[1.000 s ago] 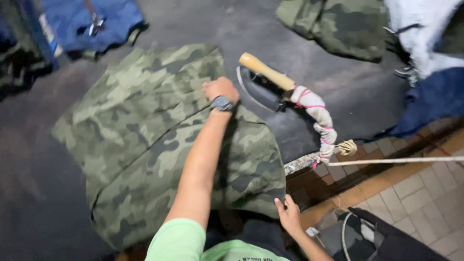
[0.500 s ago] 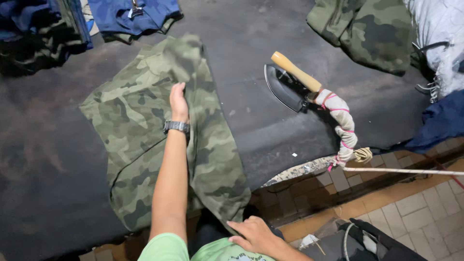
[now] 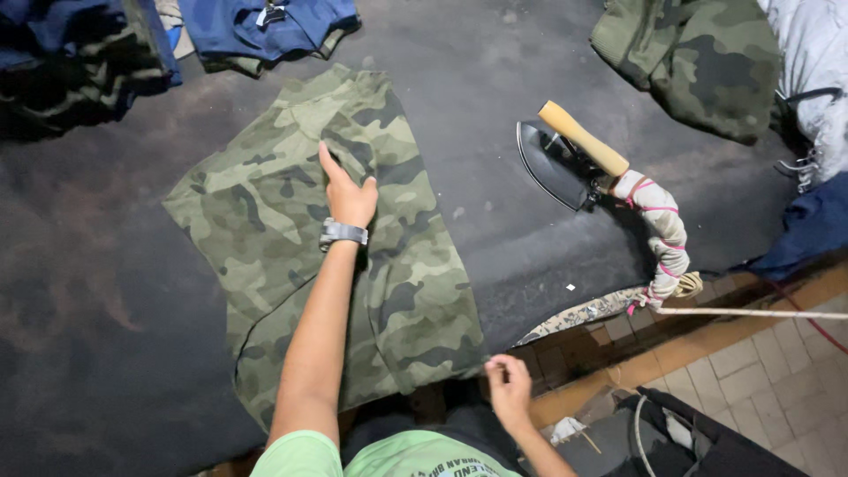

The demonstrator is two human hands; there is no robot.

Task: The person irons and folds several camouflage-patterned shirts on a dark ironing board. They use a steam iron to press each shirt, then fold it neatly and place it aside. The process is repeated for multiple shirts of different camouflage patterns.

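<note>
A camouflage garment (image 3: 265, 221) lies spread flat on a dark padded table (image 3: 97, 291). My left hand (image 3: 347, 196), with a watch on its wrist, rests palm down on the middle of the garment, fingers stretched toward its far end. My right hand (image 3: 510, 391) is at the table's near edge, fingers curled and pinched at the garment's near right corner. A black flat iron with a wooden handle (image 3: 565, 155) stands to the right of the garment, apart from both hands, and its cloth-wrapped cord (image 3: 664, 234) runs off the table edge.
Another camouflage garment (image 3: 689, 62) lies at the far right, with white and blue cloth (image 3: 817, 221) beside it. Blue and dark clothes (image 3: 265, 22) are piled along the far left. A tiled floor (image 3: 760, 371) and a dark bag (image 3: 707, 442) lie below the table edge.
My left hand has slid from the garment's right side, near the iron, to its middle. My right hand has risen to the garment's near corner. The garment lies flatter.
</note>
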